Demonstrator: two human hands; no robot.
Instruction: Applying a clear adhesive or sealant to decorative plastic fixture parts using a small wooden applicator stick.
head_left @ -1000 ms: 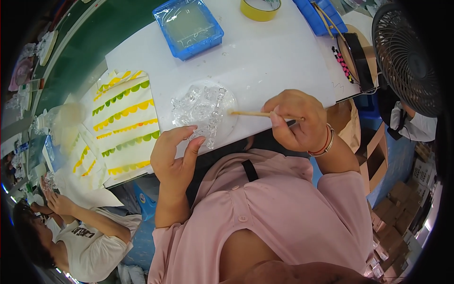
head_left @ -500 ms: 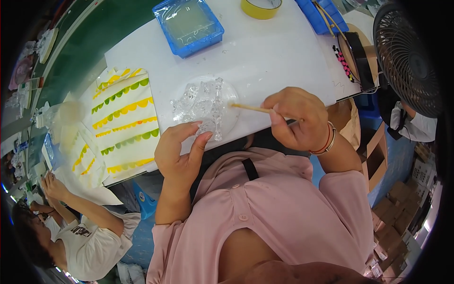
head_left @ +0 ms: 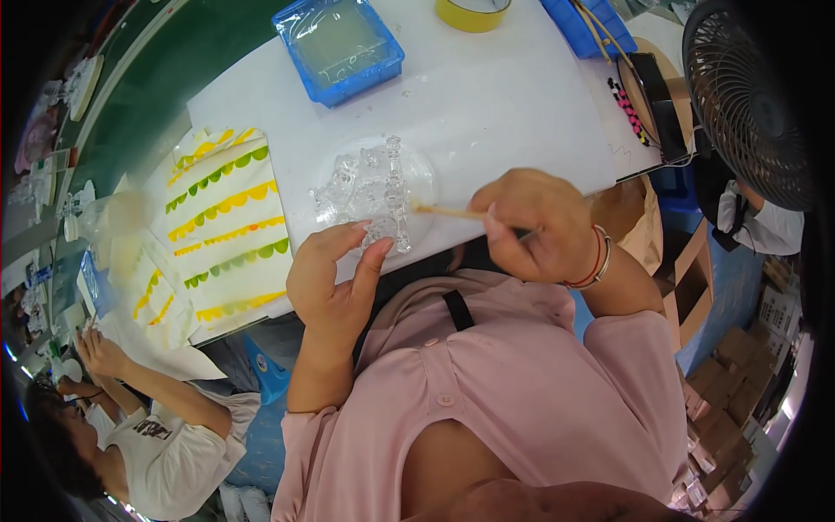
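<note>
A clear, knobbly plastic or glass piece (head_left: 361, 184) with a beaded column along its right side lies on a round clear disc (head_left: 421, 178) on the white table. My left hand (head_left: 330, 274) pinches the near end of the clear piece between thumb and fingers. My right hand (head_left: 535, 226) grips a thin wooden stick, perhaps a small brush (head_left: 452, 211). Its tip points left and sits close beside the column; whether it touches cannot be told.
At the back stand a blue tray (head_left: 389, 65) of pale contents and a yellow tape roll (head_left: 474, 16). Patterned paper (head_left: 228, 204) covers the left. A blue bin (head_left: 591, 30) with sticks and a black fan (head_left: 752, 109) are right. A co-worker (head_left: 165, 444) sits at lower left.
My right hand has shifted slightly left, bringing the stick's tip nearer to the column. My left hand keeps its hold on the clear piece.
</note>
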